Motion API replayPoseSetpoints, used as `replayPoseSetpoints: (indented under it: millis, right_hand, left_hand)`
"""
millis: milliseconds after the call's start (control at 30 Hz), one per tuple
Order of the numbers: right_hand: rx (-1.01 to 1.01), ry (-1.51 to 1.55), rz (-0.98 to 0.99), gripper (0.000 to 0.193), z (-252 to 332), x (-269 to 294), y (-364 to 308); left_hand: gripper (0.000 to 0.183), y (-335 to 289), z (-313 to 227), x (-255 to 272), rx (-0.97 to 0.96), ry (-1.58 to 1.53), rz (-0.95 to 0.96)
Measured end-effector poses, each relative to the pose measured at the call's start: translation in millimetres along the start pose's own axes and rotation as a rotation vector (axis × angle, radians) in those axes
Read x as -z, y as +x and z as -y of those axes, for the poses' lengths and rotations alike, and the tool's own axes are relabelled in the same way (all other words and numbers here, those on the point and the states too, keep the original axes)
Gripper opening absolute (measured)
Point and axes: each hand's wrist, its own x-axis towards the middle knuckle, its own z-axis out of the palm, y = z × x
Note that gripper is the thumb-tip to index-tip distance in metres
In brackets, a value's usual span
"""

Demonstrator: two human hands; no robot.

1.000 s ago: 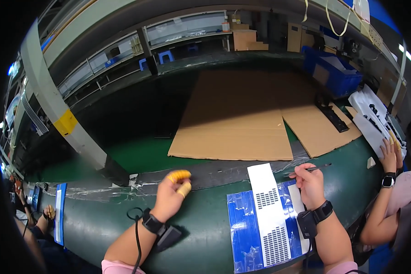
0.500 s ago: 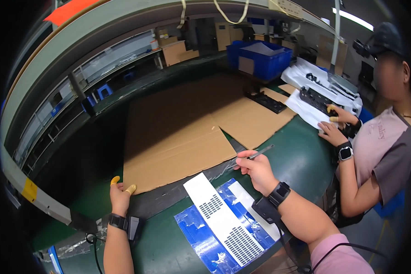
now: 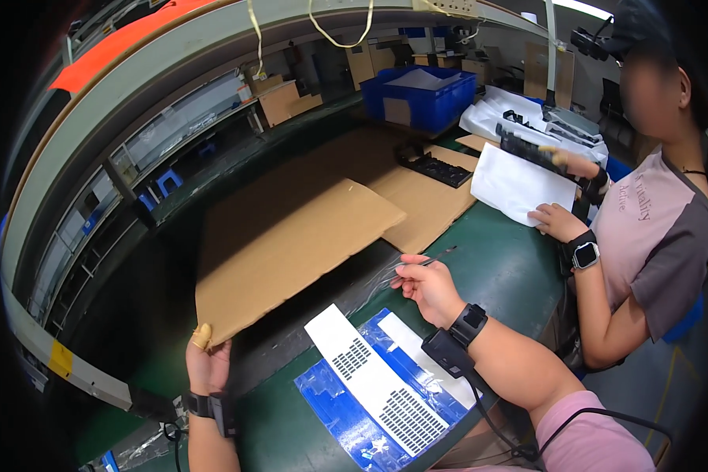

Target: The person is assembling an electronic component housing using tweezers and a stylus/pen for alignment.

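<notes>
My left hand (image 3: 207, 366) is closed on the near left corner of a large brown cardboard sheet (image 3: 291, 259), its covered thumb on top. That sheet's near edge is raised off the green table (image 3: 499, 244), with dark shadow beneath it. My right hand (image 3: 433, 291) pinches slim metal tweezers (image 3: 442, 256), tips pointing away to the right. Below that hand lies a white sheet of small dark labels (image 3: 362, 358) on a shiny blue backing (image 3: 322, 405). The tweezers touch neither the labels nor the cardboard.
A black plastic part (image 3: 440, 167) rests on more cardboard (image 3: 429, 208) toward the back. Behind stands a blue bin (image 3: 433, 110). At the right, a co-worker's hands (image 3: 562, 224) handle another black part (image 3: 527, 145) over white sheeting (image 3: 511, 185). A shelf beam (image 3: 94, 102) arches overhead.
My left hand has taken hold of the cardboard corner and lifted its near edge. My right hand still holds the tweezers. The co-worker's black part has been raised and white sheeting shifted.
</notes>
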Motion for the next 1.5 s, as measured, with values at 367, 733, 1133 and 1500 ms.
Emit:
replayPoseSetpoints:
  millis: [367, 733, 1133, 1500]
  right_hand:
    - [0.057, -0.03, -0.033, 0.017, 1.8, 4.9, 2.7]
    - [0.024, -0.02, 0.058, 0.014, 5.6, -2.5, -1.2]
    - [-0.013, -0.006, 0.084, 0.007, 2.5, -3.2, -7.5]
    - [-0.121, 0.039, 0.207, 0.009, 2.5, -3.3, -5.1]
  left_hand:
    - [0.021, 61.0, 73.9, -99.1, 0.014, 0.327, 0.303]
    - [0.02, 70.4, 58.0, -92.9, -0.056, 0.19, 0.216]
    - [0.022, 39.8, -25.0, -81.9, -0.345, 0.044, 0.131]
    - [0.013, 29.8, 52.7, -109.5, 0.166, -0.117, 0.015]
